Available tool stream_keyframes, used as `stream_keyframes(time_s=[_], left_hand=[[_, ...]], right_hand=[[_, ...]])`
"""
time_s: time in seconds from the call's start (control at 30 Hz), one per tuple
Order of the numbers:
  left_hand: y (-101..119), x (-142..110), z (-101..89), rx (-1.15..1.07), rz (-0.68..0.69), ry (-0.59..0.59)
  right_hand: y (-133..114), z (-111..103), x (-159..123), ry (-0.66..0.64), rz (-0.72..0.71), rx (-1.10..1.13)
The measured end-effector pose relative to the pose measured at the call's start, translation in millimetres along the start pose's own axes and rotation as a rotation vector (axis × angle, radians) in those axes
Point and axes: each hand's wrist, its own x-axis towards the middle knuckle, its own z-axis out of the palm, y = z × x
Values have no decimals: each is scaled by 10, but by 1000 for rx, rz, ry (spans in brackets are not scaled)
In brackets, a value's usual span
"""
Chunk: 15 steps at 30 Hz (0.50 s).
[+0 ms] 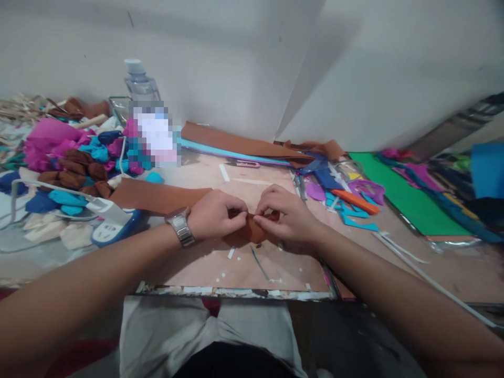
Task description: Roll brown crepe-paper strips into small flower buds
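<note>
Just above the middle of the work board, my left hand (pixel 216 212) and my right hand (pixel 281 212) pinch a small piece of brown fabric (pixel 252 231) between thumbs and fingertips. The two hands almost meet, and part of the fabric is hidden behind the fingers. Beside my left hand lies a long folded strip of brown fabric (pixel 157 197), its right end running behind that hand. Below the hands, a thin dark wire-like piece (pixel 260 263) and several white scraps rest on the board (pixel 185 270).
At left are a power strip (pixel 114 228), bunched coloured fabric (pixel 59 142) and a bottle (pixel 142 86). Folded fabric strips (pixel 244 144) lie along the back. On the right are an orange cutter-like tool (pixel 356 201), blue scraps (pixel 354 218) and a green sheet (pixel 409 194).
</note>
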Motion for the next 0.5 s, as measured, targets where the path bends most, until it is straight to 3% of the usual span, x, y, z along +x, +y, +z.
stream_keyframes(time_s=[0.5], left_hand=[[-87,44,-102,-16,-101,119]], right_hand=[[118,-89,28,104,65,-24]])
